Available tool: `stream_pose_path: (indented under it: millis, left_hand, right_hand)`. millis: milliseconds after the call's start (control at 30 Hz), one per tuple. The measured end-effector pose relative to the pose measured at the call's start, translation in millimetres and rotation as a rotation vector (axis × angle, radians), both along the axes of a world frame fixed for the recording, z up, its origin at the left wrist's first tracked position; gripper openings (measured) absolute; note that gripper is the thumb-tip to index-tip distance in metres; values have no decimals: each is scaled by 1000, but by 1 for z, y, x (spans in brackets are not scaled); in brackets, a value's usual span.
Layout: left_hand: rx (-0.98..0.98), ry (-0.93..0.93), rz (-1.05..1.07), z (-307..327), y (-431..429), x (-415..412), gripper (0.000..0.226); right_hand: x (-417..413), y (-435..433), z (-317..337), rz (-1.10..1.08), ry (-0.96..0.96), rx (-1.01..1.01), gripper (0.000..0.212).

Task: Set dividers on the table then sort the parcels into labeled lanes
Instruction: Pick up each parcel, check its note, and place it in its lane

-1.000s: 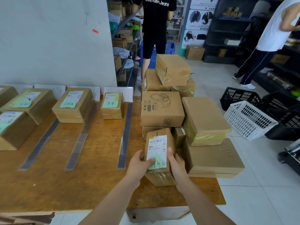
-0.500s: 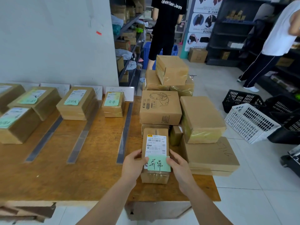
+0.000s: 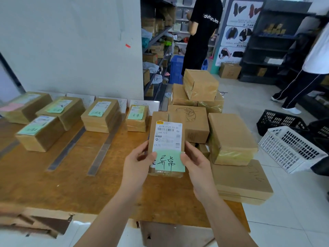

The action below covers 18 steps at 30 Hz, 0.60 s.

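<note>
I see both hands holding one cardboard parcel (image 3: 160,116) upright, facing me, over the wooden surface (image 3: 62,184), just in front of the unsorted pile (image 3: 231,136). The left hand (image 3: 134,164) and right hand (image 3: 196,164) each have their fingers curled round a side, with the thumbs at the edges of a green sticky note (image 3: 170,162) that carries two handwritten characters, 异常. The white shipping label (image 3: 168,135) above it reads "C123" under a barcode. To the left lies a divider strip (image 3: 105,148), and beyond it a lane parcel (image 3: 137,119) with a similar green note. A bystander's black T-shirt (image 3: 204,20) reads "Calvin Klein Jeans".
</note>
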<state>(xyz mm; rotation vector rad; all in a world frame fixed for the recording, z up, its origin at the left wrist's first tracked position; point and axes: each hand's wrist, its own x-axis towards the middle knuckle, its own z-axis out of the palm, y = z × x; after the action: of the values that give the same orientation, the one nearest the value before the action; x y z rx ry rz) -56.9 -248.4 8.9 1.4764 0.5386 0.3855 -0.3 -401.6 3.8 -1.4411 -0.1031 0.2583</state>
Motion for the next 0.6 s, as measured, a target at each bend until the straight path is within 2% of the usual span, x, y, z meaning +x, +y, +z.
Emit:
stream_pose_path:
  millis: [333,600]
  left_hand:
    - [-41,-52,58,21,88,20,36]
    - [-15,81,17,-8,167,65,38]
  right_hand:
    - [32,100,25,83,-32,-43,42]
    - [69,175,-1,60,53,-165,43]
